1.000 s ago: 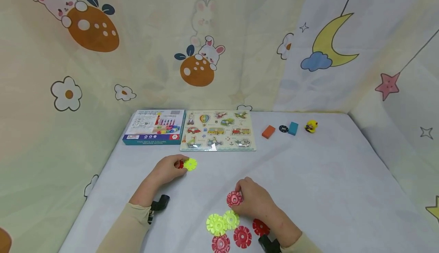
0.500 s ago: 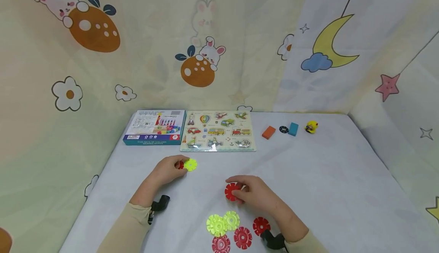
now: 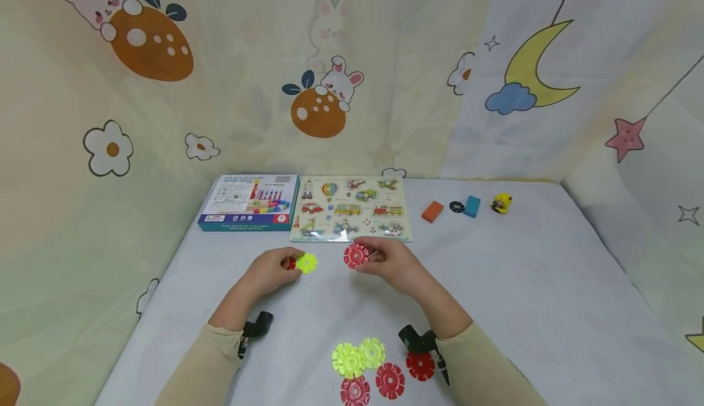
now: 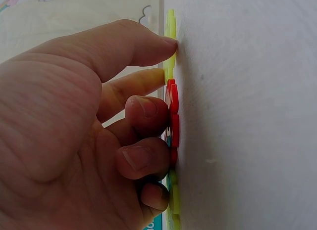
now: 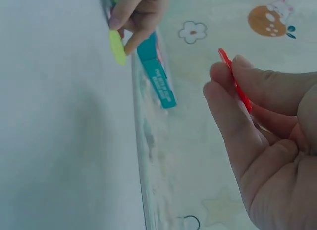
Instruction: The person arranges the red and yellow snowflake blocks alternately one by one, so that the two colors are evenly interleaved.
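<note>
My left hand point(image 3: 269, 271) holds a row of notched plastic discs down near the white tabletop, thumb and forefinger at a yellow disc point(image 3: 307, 263). In the left wrist view, a red disc point(image 4: 174, 131) sits edge-on between that yellow disc point(image 4: 171, 24) and another yellow disc point(image 4: 175, 199), with curled fingertips against the row. Raised to the right of them, my right hand point(image 3: 396, 265) pinches a single red disc point(image 3: 355, 255) between thumb and fingers. The right wrist view has this red disc point(image 5: 241, 94) edge-on, apart from the left hand's yellow disc point(image 5: 117, 46).
Near the front lie yellow discs point(image 3: 348, 360) and several red discs point(image 3: 390, 381). At the back are a boxed toy point(image 3: 247, 204), a picture puzzle board point(image 3: 357, 201), an orange block point(image 3: 432, 211), a black round piece point(image 3: 456, 206), a blue block point(image 3: 472, 206) and a yellow duck point(image 3: 501, 202).
My right hand has carried a red disc from beside the front discs forward and left, close to the left hand. The left hand and its discs have stayed put.
</note>
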Demonstrator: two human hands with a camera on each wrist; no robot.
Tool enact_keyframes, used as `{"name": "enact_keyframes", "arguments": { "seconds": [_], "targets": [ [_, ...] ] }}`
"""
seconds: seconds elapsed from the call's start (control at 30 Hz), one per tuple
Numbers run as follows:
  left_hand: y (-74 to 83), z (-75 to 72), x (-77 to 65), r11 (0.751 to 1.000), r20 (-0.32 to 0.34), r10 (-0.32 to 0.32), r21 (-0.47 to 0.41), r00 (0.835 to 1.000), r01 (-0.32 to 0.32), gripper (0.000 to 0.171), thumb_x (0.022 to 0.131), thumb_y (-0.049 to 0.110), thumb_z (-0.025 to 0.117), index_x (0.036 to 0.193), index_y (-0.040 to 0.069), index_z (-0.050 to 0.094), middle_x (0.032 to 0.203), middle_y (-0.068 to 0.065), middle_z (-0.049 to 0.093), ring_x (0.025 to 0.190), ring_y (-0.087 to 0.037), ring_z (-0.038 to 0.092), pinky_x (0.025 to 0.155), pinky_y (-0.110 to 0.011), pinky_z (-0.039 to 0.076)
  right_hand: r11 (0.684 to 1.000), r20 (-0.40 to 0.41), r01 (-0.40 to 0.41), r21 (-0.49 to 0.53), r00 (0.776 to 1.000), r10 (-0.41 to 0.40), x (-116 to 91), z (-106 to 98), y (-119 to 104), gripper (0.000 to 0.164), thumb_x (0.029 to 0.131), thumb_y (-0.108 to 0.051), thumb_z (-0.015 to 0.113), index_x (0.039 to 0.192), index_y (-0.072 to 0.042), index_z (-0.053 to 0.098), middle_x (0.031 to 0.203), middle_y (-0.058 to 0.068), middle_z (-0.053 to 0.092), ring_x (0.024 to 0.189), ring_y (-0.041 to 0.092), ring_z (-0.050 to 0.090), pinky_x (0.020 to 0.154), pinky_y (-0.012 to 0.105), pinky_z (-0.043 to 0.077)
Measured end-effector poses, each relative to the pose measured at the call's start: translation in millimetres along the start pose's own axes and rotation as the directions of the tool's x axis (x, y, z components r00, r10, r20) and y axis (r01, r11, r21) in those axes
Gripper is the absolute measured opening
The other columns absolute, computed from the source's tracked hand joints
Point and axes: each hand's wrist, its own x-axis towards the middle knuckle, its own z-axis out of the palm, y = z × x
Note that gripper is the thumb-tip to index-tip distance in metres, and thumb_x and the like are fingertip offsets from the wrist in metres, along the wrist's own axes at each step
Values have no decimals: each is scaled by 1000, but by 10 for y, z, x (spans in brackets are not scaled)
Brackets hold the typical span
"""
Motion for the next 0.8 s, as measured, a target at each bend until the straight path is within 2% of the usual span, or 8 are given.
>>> {"name": "enact_keyframes", "arguments": {
  "seconds": [0.2,0.47,0.63,0.8],
  "targets": [
    [3,-11,6,1000,-3,-15,1,1000,15,46,80,31,73,124,24,63,118,0,58,97,-21,47,82,-37,44,993,-15,26,-115,999,-28,351,157,1,53,79,-16,76,129,-14,59,99,-1,61,89,20,54,67,30,50],
    [2,-16,-2,1000,-8,-10,0,1000,10,45,80,30,74,123,25,63,111,1,58,95,-20,47,78,-35,44,976,3,-44,-213,999,46,745,435,153,53,76,-21,80,125,-13,62,95,-2,59,89,19,53,69,28,47],
    [14,-7,-2,1000,-1,-15,-8,1000,15,45,80,30,74,123,25,63,112,2,58,96,-20,47,79,-35,45,946,8,-78,-314,996,85,781,589,267,51,75,-25,80,122,-13,63,100,-3,59,92,17,51,75,28,47],
    [28,-10,-2,1000,-6,-22,-4,1000,22,45,79,29,74,123,25,63,118,0,58,99,-21,47,85,-39,45,912,-28,-57,-406,998,50,733,662,317,54,74,-29,81,122,-14,63,100,-1,57,91,16,49,75,29,45]
  ]
}}
